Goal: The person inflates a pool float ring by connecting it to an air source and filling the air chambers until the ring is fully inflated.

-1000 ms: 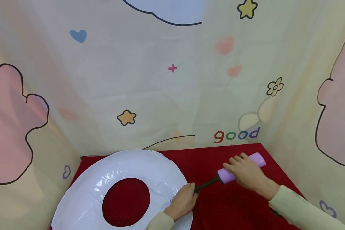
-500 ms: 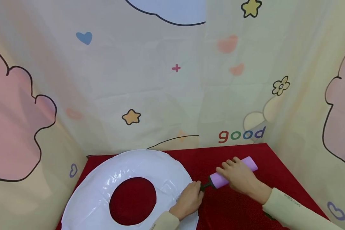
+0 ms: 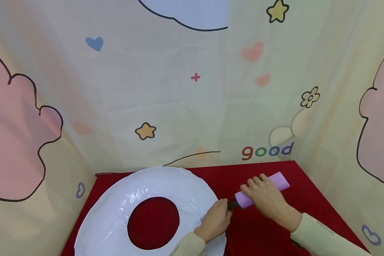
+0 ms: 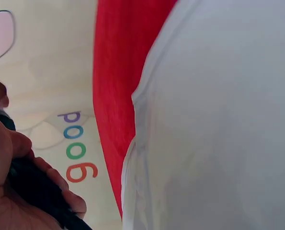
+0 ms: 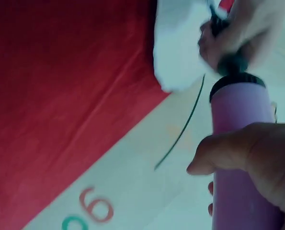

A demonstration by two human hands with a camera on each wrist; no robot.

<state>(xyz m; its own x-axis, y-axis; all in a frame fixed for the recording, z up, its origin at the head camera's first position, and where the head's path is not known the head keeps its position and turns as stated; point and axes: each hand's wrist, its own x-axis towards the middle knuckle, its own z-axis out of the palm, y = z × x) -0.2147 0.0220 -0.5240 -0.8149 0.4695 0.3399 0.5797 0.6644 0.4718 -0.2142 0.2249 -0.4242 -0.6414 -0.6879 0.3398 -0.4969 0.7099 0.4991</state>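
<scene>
A hand pump with a pink-purple barrel (image 3: 279, 181) and a black handle (image 4: 37, 189) is held tilted between both hands. My right hand (image 3: 265, 199) grips the barrel around its middle, thumb along one side in the right wrist view. Around the black handle curl the fingers of my left hand (image 3: 215, 218), close to the barrel's black end cap (image 5: 237, 82). A large white inflatable ring (image 3: 105, 213) lies left of the pump, rounded, with some creases near the left hand. My left hand and sleeve overlap the ring's right side in the head view.
Red cloth (image 3: 259, 234) covers the table and shows through the ring's hole. A printed curtain (image 3: 179, 99) with stars, hearts and the word "good" encloses the back and both sides. A small dark thing (image 3: 296, 243) shows beneath the right sleeve.
The barrel has slid down toward the left hand, so the black rod seen a second ago is now mostly inside it. Ring and left hand sit farther right in view.
</scene>
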